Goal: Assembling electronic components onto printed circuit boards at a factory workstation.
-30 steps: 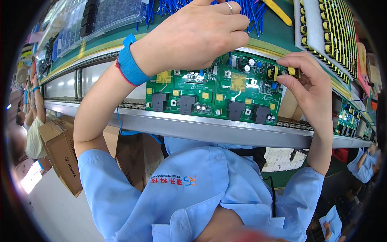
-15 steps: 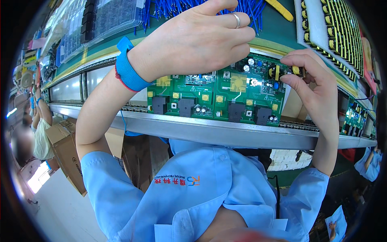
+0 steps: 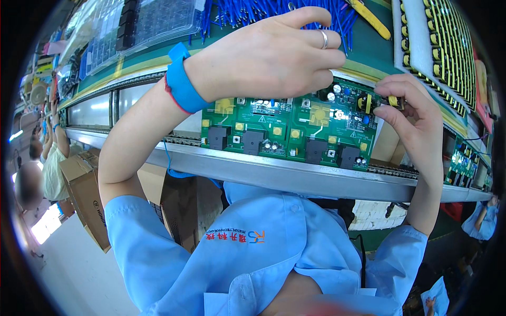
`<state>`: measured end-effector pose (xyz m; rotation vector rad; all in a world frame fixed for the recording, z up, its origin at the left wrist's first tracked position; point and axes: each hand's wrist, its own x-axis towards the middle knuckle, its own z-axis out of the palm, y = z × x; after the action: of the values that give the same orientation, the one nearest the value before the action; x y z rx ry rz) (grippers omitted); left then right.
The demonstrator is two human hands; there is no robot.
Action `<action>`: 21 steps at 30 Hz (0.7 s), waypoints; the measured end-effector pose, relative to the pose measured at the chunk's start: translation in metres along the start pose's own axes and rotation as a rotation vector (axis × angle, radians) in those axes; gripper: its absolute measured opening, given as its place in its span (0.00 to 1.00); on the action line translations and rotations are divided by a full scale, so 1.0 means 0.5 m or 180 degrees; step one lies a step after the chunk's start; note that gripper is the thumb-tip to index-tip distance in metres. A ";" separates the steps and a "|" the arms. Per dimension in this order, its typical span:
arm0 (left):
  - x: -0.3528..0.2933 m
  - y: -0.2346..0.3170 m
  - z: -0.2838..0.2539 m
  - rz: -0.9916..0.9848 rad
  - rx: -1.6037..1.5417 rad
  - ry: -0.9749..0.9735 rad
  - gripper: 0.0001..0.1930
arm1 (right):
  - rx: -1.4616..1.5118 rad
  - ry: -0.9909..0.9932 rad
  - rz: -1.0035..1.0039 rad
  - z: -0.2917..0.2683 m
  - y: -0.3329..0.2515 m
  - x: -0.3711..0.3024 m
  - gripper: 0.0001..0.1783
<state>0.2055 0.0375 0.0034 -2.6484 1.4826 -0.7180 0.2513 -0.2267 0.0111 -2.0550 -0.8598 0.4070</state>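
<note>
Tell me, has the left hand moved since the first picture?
Yes. Judged against the circuit boards, the left hand has moved slightly downward in the view, its ring now closer to the boards.

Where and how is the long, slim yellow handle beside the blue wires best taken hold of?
Probably across the middle of the long, slim yellow handle, coming from its right: a strip of green mat separates it from the white foam there, while the thin blue wires crowd its left. Its narrow shape suits a pinch across its width.
</note>
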 end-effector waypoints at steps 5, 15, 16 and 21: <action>0.020 -0.052 -0.052 -0.0289 -0.0084 0.0379 0.13 | 0.0861 -0.0275 -0.0234 -0.016 0.012 0.000 0.11; -0.051 -0.192 -0.099 -0.1951 -0.1813 -0.1103 0.06 | 0.0518 -0.0700 -0.0177 0.043 -0.123 0.018 0.17; -0.055 -0.192 -0.104 -0.1984 -0.1883 -0.1322 0.04 | 0.0359 -0.0768 -0.0251 0.061 -0.141 0.030 0.19; -0.014 -0.179 -0.140 -0.1952 -0.1289 -0.2093 0.03 | -0.0490 -0.0704 -0.1110 0.145 -0.135 0.082 0.18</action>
<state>0.2460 0.1062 0.0843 -3.1730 0.6921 0.5085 0.2111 -0.1282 0.0241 -1.9681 -1.3951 0.3879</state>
